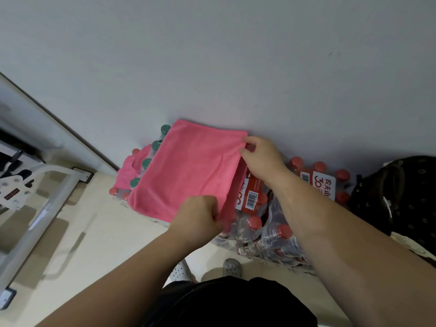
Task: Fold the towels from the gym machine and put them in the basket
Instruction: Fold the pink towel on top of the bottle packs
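A pink towel point(188, 171) lies spread flat on top of packs of water bottles against the wall. My left hand point(200, 215) pinches its near right corner. My right hand point(262, 156) pinches its far right corner close to the wall. A second pink towel point(131, 169) lies bunched over the bottles to the left, partly hidden by the spread one. No basket is in view.
Shrink-wrapped packs of bottles with red caps point(269, 223) and green caps point(151, 149) stand on the beige floor by the grey wall. A white gym machine frame point(47, 204) stands at the left. A dark patterned bag point(405, 197) sits at the right. My shoes point(232, 267) show below.
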Motion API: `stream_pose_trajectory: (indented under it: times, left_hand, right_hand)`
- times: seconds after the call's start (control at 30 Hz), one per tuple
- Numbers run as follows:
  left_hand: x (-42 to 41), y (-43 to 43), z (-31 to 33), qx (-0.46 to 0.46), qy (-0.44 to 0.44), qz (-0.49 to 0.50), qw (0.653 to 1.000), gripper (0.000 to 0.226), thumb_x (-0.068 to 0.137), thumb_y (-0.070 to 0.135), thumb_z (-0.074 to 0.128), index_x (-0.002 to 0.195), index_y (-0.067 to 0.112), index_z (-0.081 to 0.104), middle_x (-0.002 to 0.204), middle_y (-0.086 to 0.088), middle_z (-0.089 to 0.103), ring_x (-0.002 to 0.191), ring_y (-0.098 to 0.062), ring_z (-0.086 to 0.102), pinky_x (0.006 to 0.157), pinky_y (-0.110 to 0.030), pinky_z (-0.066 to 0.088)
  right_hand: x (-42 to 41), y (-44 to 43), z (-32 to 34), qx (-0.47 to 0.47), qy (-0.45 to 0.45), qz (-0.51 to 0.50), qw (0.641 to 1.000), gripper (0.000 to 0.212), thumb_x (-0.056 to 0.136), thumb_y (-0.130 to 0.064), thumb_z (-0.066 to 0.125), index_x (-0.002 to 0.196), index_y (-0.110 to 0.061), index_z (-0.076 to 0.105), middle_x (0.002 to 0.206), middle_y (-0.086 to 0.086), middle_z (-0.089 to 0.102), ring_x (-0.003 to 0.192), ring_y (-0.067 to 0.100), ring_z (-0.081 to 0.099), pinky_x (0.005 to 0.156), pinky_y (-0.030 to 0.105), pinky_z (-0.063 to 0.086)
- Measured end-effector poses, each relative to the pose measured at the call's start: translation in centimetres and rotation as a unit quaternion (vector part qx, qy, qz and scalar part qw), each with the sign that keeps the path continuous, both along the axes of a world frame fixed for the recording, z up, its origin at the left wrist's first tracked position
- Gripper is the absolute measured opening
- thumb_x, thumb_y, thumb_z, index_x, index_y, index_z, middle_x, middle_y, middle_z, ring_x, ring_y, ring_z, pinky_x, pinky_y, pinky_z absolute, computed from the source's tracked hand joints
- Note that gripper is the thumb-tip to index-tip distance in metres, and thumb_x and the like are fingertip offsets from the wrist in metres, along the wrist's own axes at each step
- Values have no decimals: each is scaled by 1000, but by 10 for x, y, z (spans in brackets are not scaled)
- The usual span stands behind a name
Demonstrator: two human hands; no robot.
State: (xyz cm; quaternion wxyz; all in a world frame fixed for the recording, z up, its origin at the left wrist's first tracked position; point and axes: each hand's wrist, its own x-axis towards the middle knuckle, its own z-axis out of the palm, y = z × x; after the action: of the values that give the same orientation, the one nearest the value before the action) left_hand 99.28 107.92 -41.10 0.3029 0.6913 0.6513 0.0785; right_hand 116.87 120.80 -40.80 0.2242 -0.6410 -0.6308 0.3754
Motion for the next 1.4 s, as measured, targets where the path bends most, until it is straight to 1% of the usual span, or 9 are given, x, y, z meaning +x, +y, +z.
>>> stream_pose_trajectory:
  times: [0.27, 0.47, 0.63, 0.7, 0.77, 0.87, 1.1, 1.23, 1.4]
  left_hand:
    - [16, -1, -18, -17, 34, -35, 999, 21, 79, 32, 65, 70, 17, 54, 64, 0, 59, 64, -23, 56, 55, -31, 44]
    - [-2, 6, -13, 91, 46, -12, 995, 20, 83, 31, 44, 72, 18, 54, 67, 0, 54, 62, -26, 52, 57, -37, 46]
    - [-47, 32, -14, 168, 197, -19, 966, 50, 85, 45, 42, 127, 23, 57, 125, -6, 58, 115, -33, 55, 95, -48, 47]
    - [-67, 40, -16, 97, 251, -44, 962, 69, 92, 54, 40, 152, 22, 29, 159, -7, 29, 147, -32, 23, 118, -53, 18]
    - [-85, 42, -24, 45, 268, -67, 960, 81, 94, 65, 31, 158, 21, 6, 166, -3, 2, 153, -28, -1, 121, -55, 3]
    - [-103, 26, -34, 49, 267, -99, 957, 86, 93, 71, 22, 158, 18, 6, 166, -5, 0, 152, -31, 2, 121, -56, 7]
    - [-124, -2, -31, 163, 241, -177, 940, 74, 86, 68, 42, 135, 13, 55, 132, -6, 57, 113, -31, 51, 94, -51, 43]
    - [-140, 7, -22, 193, 200, -237, 931, 50, 82, 62, 48, 106, 22, 64, 100, 2, 63, 87, -25, 55, 75, -42, 46]
    - [-147, 27, -14, 212, 161, -233, 935, 27, 78, 41, 48, 85, 19, 61, 79, -1, 62, 72, -28, 59, 66, -37, 45]
  right_hand:
    - [9, -7, -17, -27, -189, 99, 977, 67, 92, -48, 61, 149, -17, 43, 152, 10, 36, 136, 34, 40, 113, 43, 37]
    - [-21, -30, -16, 52, -291, 149, 944, 68, 97, -59, 41, 155, -26, 28, 165, 12, 7, 151, 35, 7, 120, 53, 11]
    - [-60, -31, -32, 20, -311, 193, 930, 82, 98, -66, 22, 160, -17, 1, 166, 12, -16, 151, 33, -20, 118, 57, -16]
    - [-66, -30, -40, -2, -319, 185, 930, 85, 96, -68, 18, 159, -17, -6, 164, 10, -21, 150, 31, -25, 117, 58, -19]
    - [-66, -34, -49, 2, -335, 184, 924, 86, 95, -71, 15, 158, -19, -12, 164, 8, -25, 149, 29, -26, 118, 59, -15]
    - [-64, -41, -55, 29, -351, 183, 918, 88, 92, -75, 14, 158, -22, -13, 165, 5, -22, 151, 25, -23, 120, 56, -13]
    - [-61, -66, -50, 16, -363, 207, 909, 86, 91, -74, 6, 156, -24, -19, 162, -1, -27, 150, 20, -24, 121, 51, -13]
    - [-64, -96, -45, -2, -358, 215, 909, 83, 90, -74, -3, 151, -24, -29, 159, -5, -32, 148, 18, -29, 122, 49, -13]
    - [-68, -125, -35, 10, -343, 203, 917, 81, 95, -71, 10, 157, -24, -11, 162, -7, -19, 151, 14, -18, 124, 43, -8]
